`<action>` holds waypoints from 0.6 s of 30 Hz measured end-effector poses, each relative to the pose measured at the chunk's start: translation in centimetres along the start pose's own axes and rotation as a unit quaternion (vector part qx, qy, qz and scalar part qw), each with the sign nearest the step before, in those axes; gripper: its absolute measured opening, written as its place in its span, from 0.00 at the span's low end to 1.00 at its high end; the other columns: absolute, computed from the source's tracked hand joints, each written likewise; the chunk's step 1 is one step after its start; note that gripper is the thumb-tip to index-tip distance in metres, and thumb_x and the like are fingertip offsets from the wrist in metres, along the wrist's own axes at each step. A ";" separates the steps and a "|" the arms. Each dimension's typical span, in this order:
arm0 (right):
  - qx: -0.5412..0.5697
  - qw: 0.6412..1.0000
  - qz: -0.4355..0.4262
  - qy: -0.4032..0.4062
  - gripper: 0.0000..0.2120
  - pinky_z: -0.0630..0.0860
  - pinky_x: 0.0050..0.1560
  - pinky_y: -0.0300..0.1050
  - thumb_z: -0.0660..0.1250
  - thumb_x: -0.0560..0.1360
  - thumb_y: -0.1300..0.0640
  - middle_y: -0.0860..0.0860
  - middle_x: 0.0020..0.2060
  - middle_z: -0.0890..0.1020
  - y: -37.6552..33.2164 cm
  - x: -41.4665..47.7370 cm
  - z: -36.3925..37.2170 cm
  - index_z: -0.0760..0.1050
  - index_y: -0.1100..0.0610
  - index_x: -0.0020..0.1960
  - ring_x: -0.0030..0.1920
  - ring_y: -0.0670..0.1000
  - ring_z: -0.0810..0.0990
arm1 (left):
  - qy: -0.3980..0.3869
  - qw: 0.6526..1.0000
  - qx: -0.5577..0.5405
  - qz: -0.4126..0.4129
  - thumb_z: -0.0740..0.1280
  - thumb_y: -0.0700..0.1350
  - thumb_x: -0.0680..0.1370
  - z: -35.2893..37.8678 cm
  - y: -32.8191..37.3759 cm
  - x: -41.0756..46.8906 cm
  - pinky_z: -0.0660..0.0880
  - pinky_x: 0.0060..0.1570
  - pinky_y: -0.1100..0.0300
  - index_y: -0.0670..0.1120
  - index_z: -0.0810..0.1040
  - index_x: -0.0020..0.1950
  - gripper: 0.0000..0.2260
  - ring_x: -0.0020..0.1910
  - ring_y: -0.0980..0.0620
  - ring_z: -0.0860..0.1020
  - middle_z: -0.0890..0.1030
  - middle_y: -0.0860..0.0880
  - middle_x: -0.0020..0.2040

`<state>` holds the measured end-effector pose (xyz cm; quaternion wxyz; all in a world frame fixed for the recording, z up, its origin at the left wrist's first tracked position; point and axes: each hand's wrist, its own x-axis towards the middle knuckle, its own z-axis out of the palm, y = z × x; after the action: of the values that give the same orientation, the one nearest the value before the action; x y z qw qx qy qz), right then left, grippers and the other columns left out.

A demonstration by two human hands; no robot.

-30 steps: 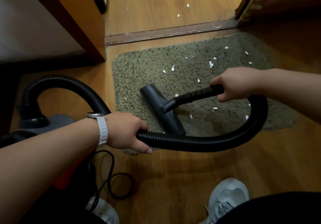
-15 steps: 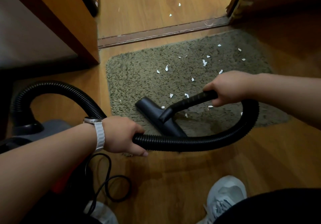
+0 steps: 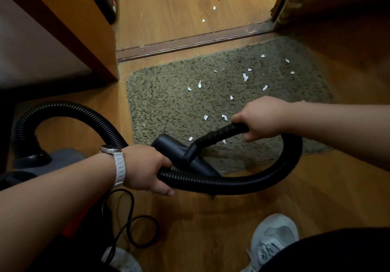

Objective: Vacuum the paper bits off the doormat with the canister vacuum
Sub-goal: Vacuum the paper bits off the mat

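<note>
A grey-green shaggy doormat [image 3: 168,103] lies on the wooden floor, dotted with several white paper bits [image 3: 245,77]. The dark floor nozzle [image 3: 168,145] rests on the mat's near edge. My right hand [image 3: 263,117] grips the black ribbed handle [image 3: 221,133] joined to the nozzle. My left hand [image 3: 145,168], with a white watch at the wrist, holds the black corrugated hose [image 3: 232,184], which loops from the handle round to the canister vacuum [image 3: 61,157] at the lower left.
A wooden cabinet [image 3: 69,20] stands at the upper left. A door threshold strip [image 3: 190,41] crosses behind the mat, with a few paper bits [image 3: 203,20] on the floor beyond. A black power cord [image 3: 135,225] coils by my grey shoes [image 3: 272,238].
The nozzle has been drawn back toward me, from the middle of the mat to its near edge. Both hands keep their grips.
</note>
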<state>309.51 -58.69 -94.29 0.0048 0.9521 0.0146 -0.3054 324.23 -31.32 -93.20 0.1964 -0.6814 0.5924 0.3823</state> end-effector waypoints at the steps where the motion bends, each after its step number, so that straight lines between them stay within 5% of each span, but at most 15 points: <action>1: 0.000 1.000 0.009 0.004 0.15 0.73 0.34 0.43 0.66 0.71 0.42 0.45 0.33 0.73 0.3 0.0 -0.1 0.75 0.46 0.56 0.37 0.53 0.75 | 0.003 1.000 -0.001 -0.001 0.63 0.75 0.66 0.0 0.0 0.0 0.74 0.37 0.59 0.54 0.74 0.45 0.26 0.36 0.55 0.77 0.79 0.54 0.37; 11: 0.072 0.985 0.155 0.030 0.12 0.72 0.33 0.42 0.69 0.72 0.43 0.45 0.34 0.78 5.3 -0.7 -0.9 0.77 0.45 0.53 0.34 0.47 0.76 | 0.042 0.998 -0.050 -0.012 0.62 0.75 0.67 -0.4 0.1 0.2 0.78 0.40 0.55 0.55 0.72 0.42 0.24 0.35 0.56 0.76 0.77 0.54 0.35; 18: 0.109 0.978 0.171 0.038 0.11 0.71 0.32 0.43 0.68 0.72 0.43 0.45 0.34 0.78 4.3 0.1 -0.5 0.77 0.45 0.52 0.35 0.47 0.76 | 0.030 0.999 -0.017 -0.008 0.60 0.77 0.66 -0.1 -0.3 0.1 0.78 0.41 0.54 0.54 0.75 0.48 0.28 0.37 0.55 0.78 0.79 0.54 0.38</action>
<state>309.98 -62.93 -93.95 -0.0471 0.9463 -0.1816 -0.2632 324.50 -31.39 -93.29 0.1703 -0.7006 0.5860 0.3697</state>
